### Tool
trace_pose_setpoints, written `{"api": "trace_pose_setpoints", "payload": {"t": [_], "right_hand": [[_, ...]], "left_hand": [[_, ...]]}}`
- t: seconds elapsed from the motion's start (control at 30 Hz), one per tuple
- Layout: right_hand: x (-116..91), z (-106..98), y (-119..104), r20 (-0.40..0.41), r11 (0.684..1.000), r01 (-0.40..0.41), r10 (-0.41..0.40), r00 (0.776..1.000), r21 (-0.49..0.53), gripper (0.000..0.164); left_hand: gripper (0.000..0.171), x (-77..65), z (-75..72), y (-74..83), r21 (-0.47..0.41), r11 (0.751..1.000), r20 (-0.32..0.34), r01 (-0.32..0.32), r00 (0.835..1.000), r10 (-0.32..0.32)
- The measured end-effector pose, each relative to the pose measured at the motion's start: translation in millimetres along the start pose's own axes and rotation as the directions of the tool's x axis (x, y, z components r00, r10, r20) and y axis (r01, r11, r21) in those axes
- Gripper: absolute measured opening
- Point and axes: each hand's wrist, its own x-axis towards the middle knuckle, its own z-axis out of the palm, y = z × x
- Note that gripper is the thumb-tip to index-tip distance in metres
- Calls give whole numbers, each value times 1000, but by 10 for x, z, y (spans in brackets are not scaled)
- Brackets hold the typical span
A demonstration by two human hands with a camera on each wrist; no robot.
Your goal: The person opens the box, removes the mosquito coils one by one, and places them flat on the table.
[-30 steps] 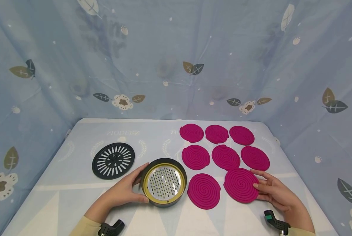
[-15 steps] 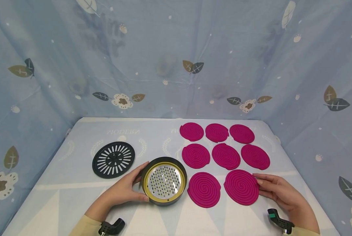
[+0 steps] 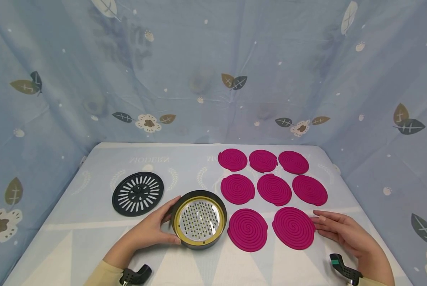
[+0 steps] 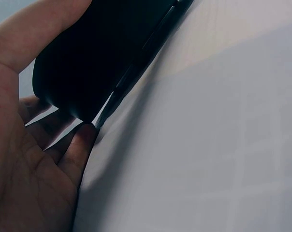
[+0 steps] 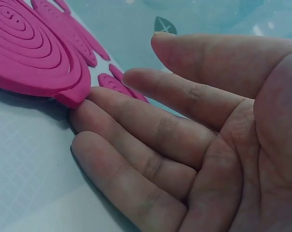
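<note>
My left hand (image 3: 150, 232) grips the side of a round, dark-walled grater bowl (image 3: 199, 220), thumb at the front and fingers behind. Its top has a yellow ring around a perforated metal grating plate. In the left wrist view only the dark wall of the bowl (image 4: 97, 53) shows between thumb and fingers. At the right, a magenta spiral coaster (image 3: 294, 228) lies on the table. My right hand (image 3: 346, 234) is beside it, palm turned inward and fingers extended. In the right wrist view, fingertips (image 5: 83, 113) come right up to the coaster's tabbed edge (image 5: 73, 96).
Another magenta coaster (image 3: 247, 230) lies between the bowl and the front right one. Behind them, several more coasters (image 3: 273, 190) form two rows. A black slotted disc (image 3: 138, 194) with a central knob lies left of the bowl. Blue patterned cloth (image 3: 213, 79) walls the table (image 3: 177, 163) in.
The right hand has let go of the front right coaster and drawn back to the right. That coaster has shifted slightly forward and no longer overlaps the row behind. The left hand has stayed put.
</note>
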Motion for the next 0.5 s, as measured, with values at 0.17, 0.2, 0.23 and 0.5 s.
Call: {"api": "trace_pose_setpoints", "payload": {"t": [0.17,0.2,0.23,0.5], "right_hand": [[-15,-17,8,21,1000,24,-24,999,16,55],[-16,-21,9,29,999,31,-31,999,21,54],[-15,-21,10,30,999,32,-33,999,25,54],[-29,-11,15,21,998,18,-19,1000,62,53]], "left_hand": [[124,-3,-1,0,5,1000,-3,2,1000,-2],[124,-3,-2,-1,5,1000,-3,2,1000,-2],[124,-3,-3,-1,6,1000,-4,2,1000,-2],[123,-2,1,-2,1,1000,-2,3,1000,-3]]}}
